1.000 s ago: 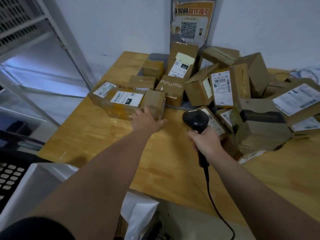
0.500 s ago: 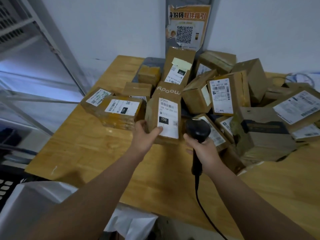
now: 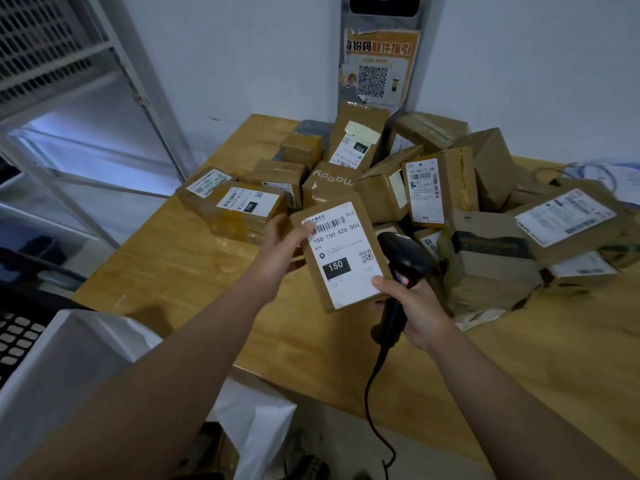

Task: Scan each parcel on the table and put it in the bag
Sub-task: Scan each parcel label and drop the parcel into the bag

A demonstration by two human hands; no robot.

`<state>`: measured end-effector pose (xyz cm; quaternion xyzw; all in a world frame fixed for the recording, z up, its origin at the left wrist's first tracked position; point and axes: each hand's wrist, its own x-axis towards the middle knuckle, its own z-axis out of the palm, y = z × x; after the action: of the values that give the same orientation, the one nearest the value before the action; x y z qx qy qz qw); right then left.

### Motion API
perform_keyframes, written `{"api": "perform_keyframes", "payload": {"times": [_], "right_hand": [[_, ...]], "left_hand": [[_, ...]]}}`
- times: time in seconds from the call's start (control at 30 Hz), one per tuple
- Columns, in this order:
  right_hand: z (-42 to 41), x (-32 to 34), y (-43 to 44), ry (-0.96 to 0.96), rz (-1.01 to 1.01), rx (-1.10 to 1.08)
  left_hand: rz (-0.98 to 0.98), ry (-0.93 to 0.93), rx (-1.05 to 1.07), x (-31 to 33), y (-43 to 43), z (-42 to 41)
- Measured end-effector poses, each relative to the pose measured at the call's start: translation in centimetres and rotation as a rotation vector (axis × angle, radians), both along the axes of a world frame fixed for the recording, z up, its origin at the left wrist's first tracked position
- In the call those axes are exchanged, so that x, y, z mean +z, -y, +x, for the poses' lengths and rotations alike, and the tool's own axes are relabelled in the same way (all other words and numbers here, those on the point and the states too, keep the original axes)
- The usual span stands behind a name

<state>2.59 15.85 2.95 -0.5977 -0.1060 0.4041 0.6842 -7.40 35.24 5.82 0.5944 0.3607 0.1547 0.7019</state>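
My left hand [image 3: 282, 245] grips a small brown parcel [image 3: 341, 252] by its left edge and holds it lifted above the table, its white label marked "150" facing me. My right hand [image 3: 412, 306] grips the handle of a black barcode scanner [image 3: 403, 258], and its thumb touches the parcel's lower right corner. The scanner's head sits just right of the parcel. A white bag [image 3: 86, 355] stands open at the lower left, below the table edge. Several more brown parcels [image 3: 485, 216] are heaped on the wooden table [image 3: 194, 271].
A flat parcel [image 3: 242, 213] with a label lies left of the held one. The scanner's black cable [image 3: 372, 400] hangs over the table's front edge. A metal shelf frame [image 3: 145, 98] stands at the left, and a QR-code poster [image 3: 377, 71] hangs on the wall.
My left hand took hold of the small parcel by the pile, stood it up, then lifted it toward me. My right hand brought the scanner in beside it.
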Motion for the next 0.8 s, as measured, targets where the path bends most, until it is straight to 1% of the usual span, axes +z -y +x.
{"api": "perform_keyframes", "payload": {"times": [0.1, 0.17, 0.27, 0.3, 0.33, 0.4, 0.47, 0.6, 0.8], "right_hand": [[0.3, 0.2, 1.2, 0.007, -0.005, 0.022], [0.4, 0.6, 1.6, 0.035, -0.04, 0.027], [0.7, 1.2, 1.7, 0.144, -0.231, -0.087], [0.7, 1.4, 1.7, 0.178, -0.261, -0.107], [0.6, 1.8, 1.6, 0.215, -0.278, -0.086], [0.0, 2.6, 1.3, 0.314, -0.312, 0.028], [-0.8, 3.1, 1.0, 0.4, -0.319, 0.089], [-1.7, 3.7, 0.9, 0.524, -0.299, 0.056], [-1.9, 3.9, 1.1, 0.532, -0.342, 0.062]], "left_hand": [[0.0, -0.024, -0.063, 0.6, 0.2, -0.1], [-0.013, -0.022, -0.064, 0.8, 0.6, -0.3], [0.042, -0.057, -0.012, 0.4, 0.6, -0.4], [0.065, -0.069, 0.012, 0.3, 0.6, -0.4], [0.082, -0.078, 0.036, 0.1, 0.7, -0.5], [0.087, -0.099, 0.063, -0.4, 0.7, -0.5], [0.081, -0.121, 0.05, -0.8, 0.8, -0.5], [0.06, -0.15, 0.042, -1.3, 0.9, -0.3], [0.051, -0.173, 0.05, -1.5, 0.8, 0.1]]}}
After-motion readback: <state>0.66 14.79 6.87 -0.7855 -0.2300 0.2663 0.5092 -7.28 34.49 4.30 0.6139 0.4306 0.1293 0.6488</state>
